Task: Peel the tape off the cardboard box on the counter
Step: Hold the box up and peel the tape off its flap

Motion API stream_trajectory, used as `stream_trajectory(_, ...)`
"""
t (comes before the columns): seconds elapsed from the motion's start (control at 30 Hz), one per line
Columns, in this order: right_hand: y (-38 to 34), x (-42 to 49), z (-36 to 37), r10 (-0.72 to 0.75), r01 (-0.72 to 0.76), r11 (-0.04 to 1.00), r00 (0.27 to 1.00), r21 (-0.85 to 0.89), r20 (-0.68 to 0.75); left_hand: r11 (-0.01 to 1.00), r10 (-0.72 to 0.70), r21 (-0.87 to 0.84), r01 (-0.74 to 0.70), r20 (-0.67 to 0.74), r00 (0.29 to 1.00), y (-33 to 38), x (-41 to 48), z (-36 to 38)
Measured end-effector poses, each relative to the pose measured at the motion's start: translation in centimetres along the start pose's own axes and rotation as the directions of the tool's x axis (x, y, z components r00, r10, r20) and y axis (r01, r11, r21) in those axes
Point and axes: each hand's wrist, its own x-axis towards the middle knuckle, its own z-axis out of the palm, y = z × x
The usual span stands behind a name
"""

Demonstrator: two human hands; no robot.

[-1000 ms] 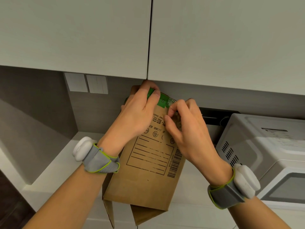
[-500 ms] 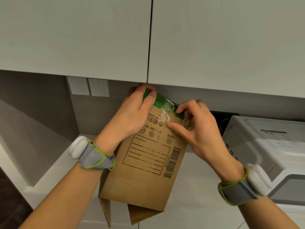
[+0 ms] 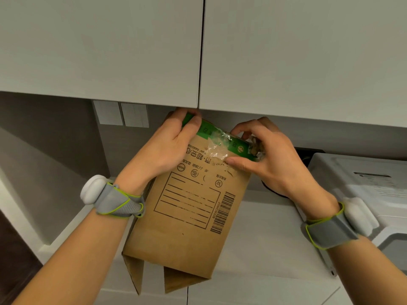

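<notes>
Your left hand (image 3: 167, 148) grips the cardboard box (image 3: 187, 227) at its top-left corner; your right hand (image 3: 271, 164) pinches crumpled clear tape (image 3: 220, 148) at its top-right.

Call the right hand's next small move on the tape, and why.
Probably pull the pinched tape rightward off the cardboard box: the right hand pinches a crumpled wad at the top edge, wrinkled clear tape lies stuck across the green band, and the left hand braces the corner.

Left hand (image 3: 163, 150), right hand (image 3: 275, 166) bare; grey wrist straps (image 3: 116, 204), lime-green edging, white oval pods (image 3: 91, 190)
</notes>
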Motion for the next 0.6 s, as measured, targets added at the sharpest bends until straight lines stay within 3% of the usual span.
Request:
stream_trajectory(0.27,0.6,1.6,-1.1,-0.207,0.225,0.961,0.971,-0.159,0.119,1.000,-0.003,0.029,0.004,-0.010,1.000,0.4,0.0,0.1)
stream_trajectory(0.6,0.5,2.8,-2.1,-0.480,0.524,0.791,0.851,-0.314,0.212,1.000,-0.004,0.028,0.003,0.008,1.000,0.4,0.1,0.1)
